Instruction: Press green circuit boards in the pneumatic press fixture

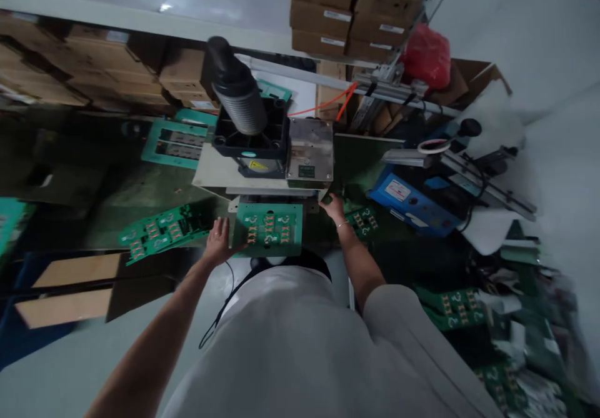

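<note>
Green board (276, 232) sits before machine (265, 167), between hands. Left hand (218, 241) unclenched, fingers extended along board's left edge, apparently steadying. Right hand (333, 208) at machine's right corner, perhaps bracing; grip can't tell.

Both hands (218, 243) reach forward — arms (180, 305) spread apart.

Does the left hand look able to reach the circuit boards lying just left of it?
Probably yes: the left hand is close beside the circuit boards, and nothing visible stands between them.
</note>
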Demonstrator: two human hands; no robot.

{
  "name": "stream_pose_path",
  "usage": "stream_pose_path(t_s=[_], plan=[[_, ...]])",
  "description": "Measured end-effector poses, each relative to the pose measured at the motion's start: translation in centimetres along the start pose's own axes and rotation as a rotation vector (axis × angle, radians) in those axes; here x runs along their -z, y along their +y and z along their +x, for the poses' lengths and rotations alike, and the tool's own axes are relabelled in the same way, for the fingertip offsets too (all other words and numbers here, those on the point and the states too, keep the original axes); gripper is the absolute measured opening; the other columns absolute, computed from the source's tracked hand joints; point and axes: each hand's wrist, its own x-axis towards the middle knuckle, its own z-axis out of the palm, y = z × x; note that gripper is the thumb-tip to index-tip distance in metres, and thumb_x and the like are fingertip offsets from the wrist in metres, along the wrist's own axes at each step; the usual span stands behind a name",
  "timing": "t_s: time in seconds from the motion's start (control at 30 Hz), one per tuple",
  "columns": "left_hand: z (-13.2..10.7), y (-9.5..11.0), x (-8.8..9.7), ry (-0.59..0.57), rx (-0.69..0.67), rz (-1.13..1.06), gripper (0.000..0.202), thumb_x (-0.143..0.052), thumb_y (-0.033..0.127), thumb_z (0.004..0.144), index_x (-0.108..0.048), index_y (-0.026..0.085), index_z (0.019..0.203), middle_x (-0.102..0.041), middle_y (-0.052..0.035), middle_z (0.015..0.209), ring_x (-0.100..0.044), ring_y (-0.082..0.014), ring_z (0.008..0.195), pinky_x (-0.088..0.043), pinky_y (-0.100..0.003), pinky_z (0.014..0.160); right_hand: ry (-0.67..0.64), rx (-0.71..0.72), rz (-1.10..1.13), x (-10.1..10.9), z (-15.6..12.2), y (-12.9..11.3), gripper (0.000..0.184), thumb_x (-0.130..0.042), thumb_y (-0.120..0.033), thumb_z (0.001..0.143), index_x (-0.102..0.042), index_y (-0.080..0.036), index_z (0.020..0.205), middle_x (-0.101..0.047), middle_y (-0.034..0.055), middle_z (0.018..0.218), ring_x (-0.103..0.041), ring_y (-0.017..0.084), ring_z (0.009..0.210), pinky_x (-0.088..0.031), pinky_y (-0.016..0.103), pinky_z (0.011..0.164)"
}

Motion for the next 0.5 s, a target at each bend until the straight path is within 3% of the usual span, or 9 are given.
stream_pose_path(t_s=[0.13,0.27,0.37,0.5], plan=[[0.1,2.0,-0.2,0.075,0.113,-0.052,0.124,-0.05,0.088,0.08,-0.032,-0.008,0.156,-0.028,-0.0405,0.163,-0.022,-0.0515,0.157,-0.026,-0.066,0.125,0.044,-0.214,-0.068,3.4,-3.7,5.6,0.04,-0.058,-0.032,0.096,-0.071,-0.011,0.127,-0.073,0.0195,0.125,-0.064,0.028,0.12,-0.047,0.037,0.104],[-0.4,3.7,-0.8,0.084,0.122,-0.082,0.113,-0.048,0.077,0.086,-0.028,-0.008,0.157,-0.026,-0.0375,0.165,-0.017,-0.0476,0.159,-0.024,-0.062,0.127,0.032,-0.368,-0.215,5.4,-7.8,10.2,0.039,-0.061,-0.041,0.094,-0.076,-0.012,0.115,-0.069,0.0245,0.124,-0.063,0.035,0.117,-0.048,0.046,0.099],[-0.9,4.2,-1.2,0.078,0.108,-0.091,0.104,-0.051,0.067,0.086,-0.029,-0.006,0.157,-0.026,-0.0353,0.166,-0.016,-0.0456,0.16,-0.023,-0.061,0.128,-0.045,-0.383,-0.252,5.9,-9.0,11.1,0.044,-0.06,-0.046,0.094,-0.076,-0.009,0.112,-0.067,0.0277,0.126,-0.06,0.038,0.12,-0.047,0.051,0.1],[-1.3,4.1,-1.0,0.099,0.071,-0.084,0.097,-0.053,0.062,0.086,-0.031,-0.002,0.156,-0.025,-0.0329,0.167,-0.016,-0.0454,0.16,-0.024,-0.062,0.127,-0.143,-0.369,-0.288,6.7,-9.0,10.4,0.038,-0.063,-0.04,0.094,-0.076,-0.01,0.112,-0.065,0.0271,0.131,-0.058,0.039,0.125,-0.045,0.053,0.103]])
